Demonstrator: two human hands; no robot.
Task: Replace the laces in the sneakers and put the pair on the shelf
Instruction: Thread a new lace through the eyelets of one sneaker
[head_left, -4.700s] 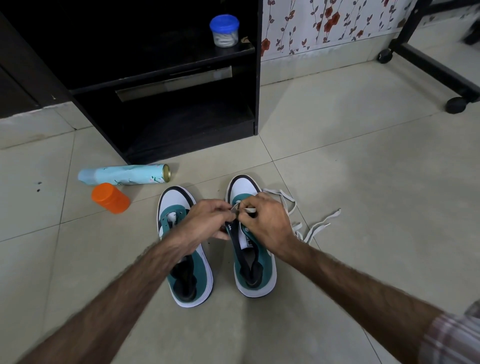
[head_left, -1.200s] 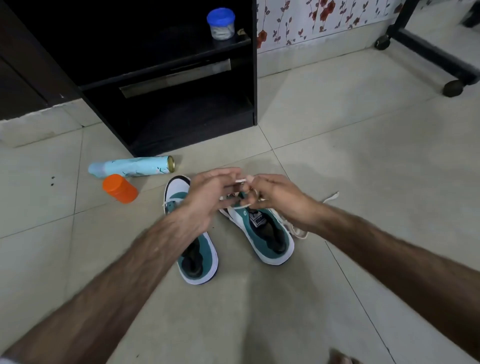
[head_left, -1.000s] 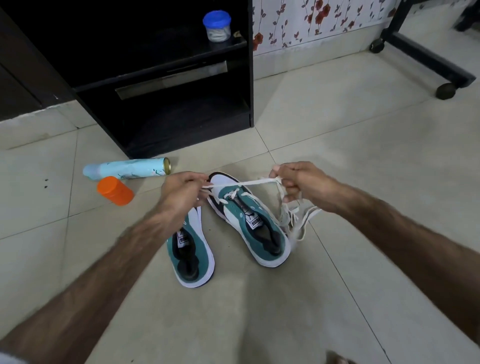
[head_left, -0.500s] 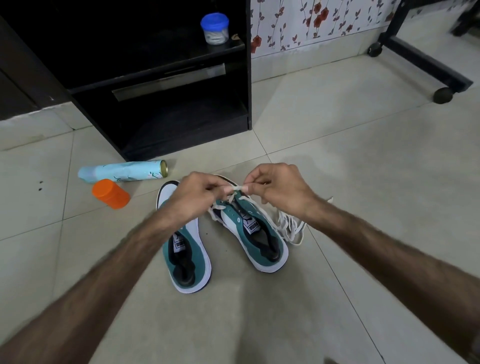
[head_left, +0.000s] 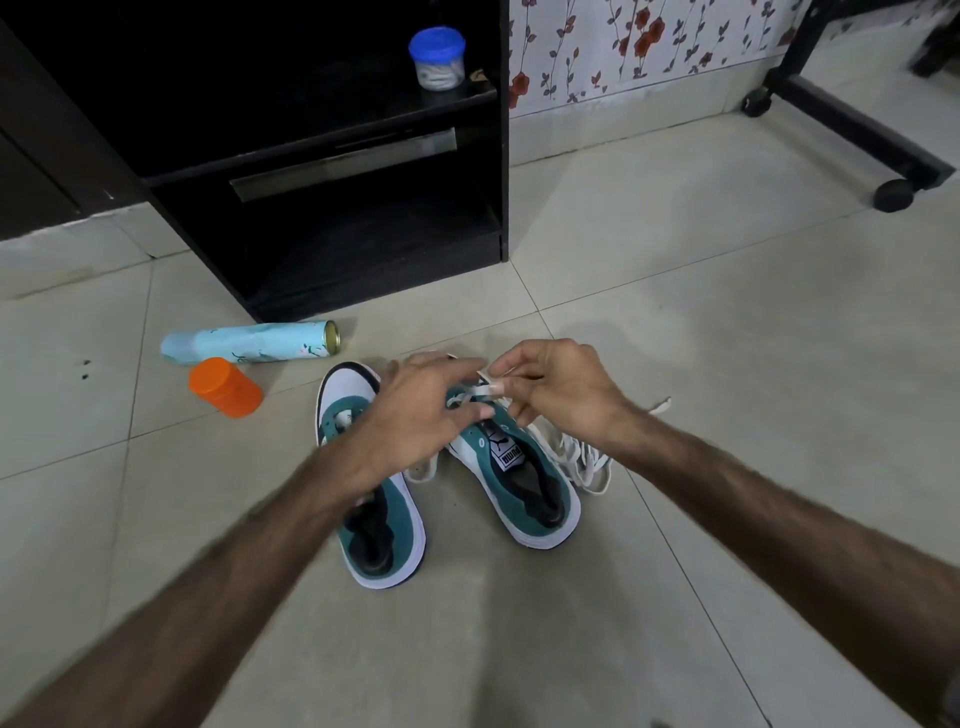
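Pinching a white lace (head_left: 480, 388), right fingers (head_left: 511, 387) clamped; left fingers (head_left: 457, 413) apart over teal sneaker (head_left: 514, 480).

Under the left hand (head_left: 415, 415), one sneaker (head_left: 382, 519); below the right hand (head_left: 561, 395), the other sneaker (head_left: 524, 483), lace pile (head_left: 582, 457) to its right. Left of both hands, spray can (head_left: 249, 343) and jar (head_left: 226, 387); beyond, shelf (head_left: 363, 260).

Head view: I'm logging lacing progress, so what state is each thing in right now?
Right sneaker: on floor, laced only near the toe.
Left sneaker: on floor, no lacing visible.
Lace: one end pinched, the rest heaped beside the right sneaker.
Right hand: pinches the lace tip.
Left hand: fingers spread, holds nothing.
Spray can: lying down.
Orange bottle: capped, tilted.
Jar: lidded, upright on shelf.
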